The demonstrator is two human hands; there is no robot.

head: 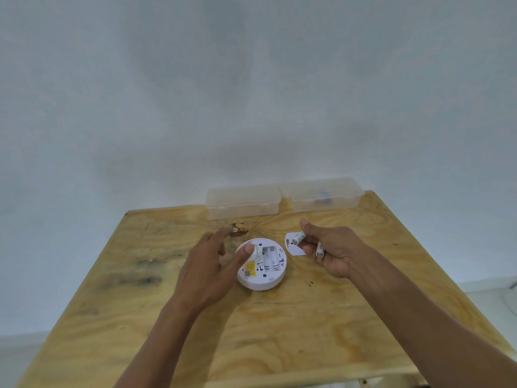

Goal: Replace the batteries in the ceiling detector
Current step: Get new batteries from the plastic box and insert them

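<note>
A round white detector [265,278] lies back side up on the wooden table [173,317], its battery bay uncovered. My left hand [207,270] rests against its left side, the thumb pressing a white battery [256,254] at the bay's left edge. My right hand [333,252] hovers to the right and grips two white batteries [298,238], one sticking out toward the detector, the other [320,250] pointing down. Beneath that hand lies the white battery cover [293,245], flat on the table.
Two clear plastic boxes with lids stand at the table's far edge, one [242,201] on the left, one [321,193] on the right holding something blue. A dark knot with chipped wood [239,229] marks the tabletop just behind the detector. A pale wall rises behind.
</note>
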